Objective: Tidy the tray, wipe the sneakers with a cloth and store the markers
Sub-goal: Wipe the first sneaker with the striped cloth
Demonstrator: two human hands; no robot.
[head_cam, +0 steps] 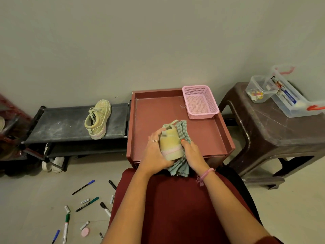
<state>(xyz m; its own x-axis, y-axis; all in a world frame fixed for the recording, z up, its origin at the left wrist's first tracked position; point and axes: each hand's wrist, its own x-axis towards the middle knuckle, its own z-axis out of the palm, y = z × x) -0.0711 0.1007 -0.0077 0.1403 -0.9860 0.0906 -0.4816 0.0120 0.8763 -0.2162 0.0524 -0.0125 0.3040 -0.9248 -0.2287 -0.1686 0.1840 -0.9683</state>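
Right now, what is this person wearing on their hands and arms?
Both forearms are bare, with no sleeves reaching the wrists. The left hand has a ring on one of its fingers. The right hand shows orange-red nail polish, and a pink band with a small dangling tassel circles its wrist. A dark red garment covers the lap.

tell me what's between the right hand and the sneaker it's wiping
In the head view, the checked cloth lies between the right hand and the sneaker; the left hand grips the sneaker's other side directly.
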